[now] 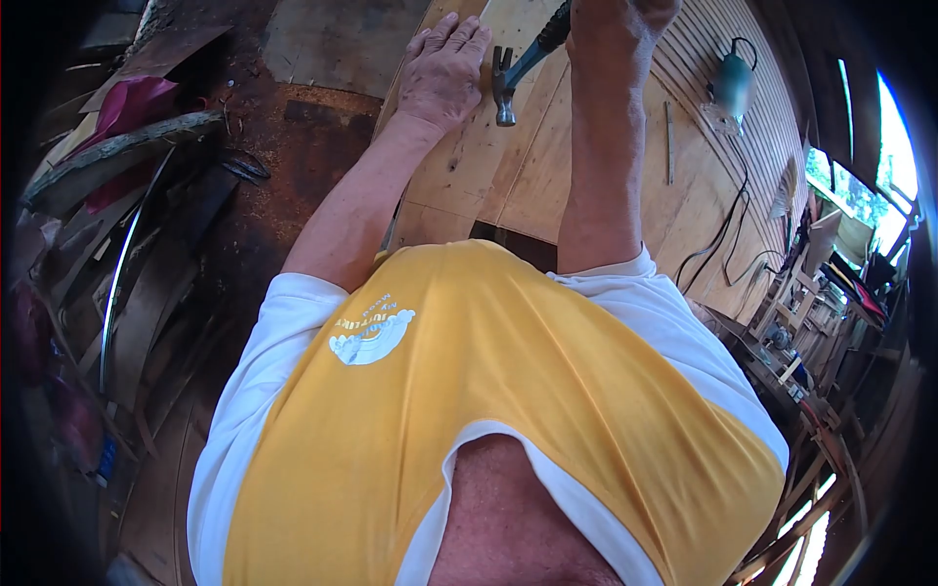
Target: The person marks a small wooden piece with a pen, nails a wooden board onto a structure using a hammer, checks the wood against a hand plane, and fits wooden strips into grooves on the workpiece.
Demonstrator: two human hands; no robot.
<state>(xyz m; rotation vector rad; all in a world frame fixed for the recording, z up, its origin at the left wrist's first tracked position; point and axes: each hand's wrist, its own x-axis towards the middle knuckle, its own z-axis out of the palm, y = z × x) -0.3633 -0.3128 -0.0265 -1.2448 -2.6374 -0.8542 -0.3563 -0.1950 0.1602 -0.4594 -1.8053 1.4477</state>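
Note:
My left hand (443,73) lies flat on the wooden boards (469,166), its fingers stretched toward the top of the view and nothing in its grasp. At the top edge, my right hand (625,12) is wrapped round the handle of a claw hammer (504,88). The hammer's metal head is just right of my left hand, over the boards, and its dark handle runs up to the right. Part of my right hand is cut off by the frame.
A green power tool (733,86) with a black cord (728,230) rests on the ribbed wood at the right. A thin wood strip (669,144) lies nearby. Scrap wood and branches (127,146) are piled at the left; more clutter stands far right.

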